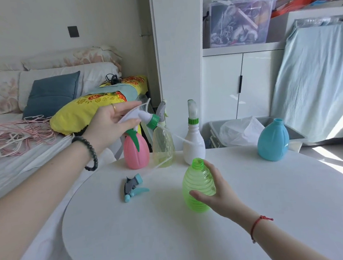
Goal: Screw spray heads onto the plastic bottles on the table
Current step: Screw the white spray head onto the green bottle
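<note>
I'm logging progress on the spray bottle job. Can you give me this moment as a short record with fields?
left hand: holds white spray head, raised
right hand: grips green bottle, neck open
blue bottle: no head, far right
blue spray head: loose on table
white bottle: head on
yellow bottle: head on
pink bottle: top hidden by left hand

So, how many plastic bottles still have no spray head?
2: the green bottle in the right hand, and the blue bottle at the table's right.
</note>
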Motion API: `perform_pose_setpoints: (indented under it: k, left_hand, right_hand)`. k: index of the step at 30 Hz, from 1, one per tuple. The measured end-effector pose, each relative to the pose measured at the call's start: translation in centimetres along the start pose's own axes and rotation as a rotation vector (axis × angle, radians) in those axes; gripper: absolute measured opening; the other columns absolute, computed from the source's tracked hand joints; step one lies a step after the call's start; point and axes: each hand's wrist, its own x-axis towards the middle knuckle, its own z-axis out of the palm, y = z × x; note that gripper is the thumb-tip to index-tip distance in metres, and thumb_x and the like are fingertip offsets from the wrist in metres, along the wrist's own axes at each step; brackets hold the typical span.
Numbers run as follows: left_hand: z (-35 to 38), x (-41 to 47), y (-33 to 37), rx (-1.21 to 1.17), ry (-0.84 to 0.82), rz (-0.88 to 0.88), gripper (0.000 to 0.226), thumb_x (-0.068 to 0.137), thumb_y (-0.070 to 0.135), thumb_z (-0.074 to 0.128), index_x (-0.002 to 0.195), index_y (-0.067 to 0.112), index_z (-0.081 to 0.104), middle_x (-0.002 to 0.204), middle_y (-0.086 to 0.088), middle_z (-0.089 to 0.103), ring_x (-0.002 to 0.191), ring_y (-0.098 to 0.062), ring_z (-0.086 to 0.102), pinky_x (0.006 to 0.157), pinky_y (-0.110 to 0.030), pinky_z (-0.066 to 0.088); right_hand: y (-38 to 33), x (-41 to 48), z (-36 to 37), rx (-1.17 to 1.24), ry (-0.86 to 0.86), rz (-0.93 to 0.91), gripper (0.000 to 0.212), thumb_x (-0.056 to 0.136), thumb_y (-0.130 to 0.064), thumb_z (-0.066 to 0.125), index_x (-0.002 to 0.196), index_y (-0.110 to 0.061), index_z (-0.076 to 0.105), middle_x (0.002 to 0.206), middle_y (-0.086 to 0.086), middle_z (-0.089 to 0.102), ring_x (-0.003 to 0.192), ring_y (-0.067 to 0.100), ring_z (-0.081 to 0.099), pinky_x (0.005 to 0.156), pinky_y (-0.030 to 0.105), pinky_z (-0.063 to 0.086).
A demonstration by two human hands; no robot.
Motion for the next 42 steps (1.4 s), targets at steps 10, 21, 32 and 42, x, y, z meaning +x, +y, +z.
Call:
perform_pose_setpoints:
  k: [10, 21, 32, 42]
  left_hand:
    - [4.0, 0.4, 1.0, 0.380, -0.208, 0.080, 0.035, 0.082, 0.008, 0.059, 0.113, 0.025, 0.061, 0.097, 0.012, 0.060, 0.080, 0.012, 0.052, 0.067, 0.005, 0.036]
    - [2.8, 3.6, 6.7, 0.392, -0.179, 0.196, 0.037, 0.083, 0.007, 0.060, 0.116, 0.023, 0.059, 0.104, 0.007, 0.063, 0.080, 0.013, 0.057, 0.079, -0.007, 0.043]
    - [3.3, 4.5, 7.0, 0.454, -0.279, 0.125, 0.036, 0.084, 0.008, 0.059, 0.117, 0.020, 0.059, 0.111, 0.012, 0.057, 0.099, 0.000, 0.052, 0.069, 0.009, 0.034]
    - [2.7, 5.3, 8.3, 0.482, -0.284, 0.125, 0.036, 0.084, 0.010, 0.059, 0.118, 0.021, 0.059, 0.112, 0.008, 0.061, 0.094, -0.003, 0.056, 0.091, -0.019, 0.039]
  right_hand:
    - [-0.2, -0.1, 0.0, 0.002, 0.019, -0.020, 0.072, 0.071, -0.028, 0.074, 0.115, -0.057, 0.025, 0.127, -0.012, 0.042, 0.118, 0.001, 0.040, 0.097, 0.015, 0.028]
    - [0.2, -0.1, 0.2, 0.028, 0.015, -0.024, 0.072, 0.070, -0.032, 0.073, 0.118, -0.056, 0.025, 0.128, -0.011, 0.042, 0.121, 0.002, 0.039, 0.100, 0.017, 0.028]
    - [0.1, -0.1, 0.2, 0.021, 0.008, -0.019, 0.074, 0.070, -0.033, 0.073, 0.121, -0.054, 0.024, 0.128, -0.010, 0.042, 0.122, 0.003, 0.039, 0.100, 0.019, 0.028]
    - [0.0, -0.2, 0.0, 0.011, 0.015, -0.021, 0.075, 0.071, -0.030, 0.073, 0.122, -0.052, 0.023, 0.130, -0.008, 0.041, 0.124, 0.005, 0.038, 0.102, 0.021, 0.028]
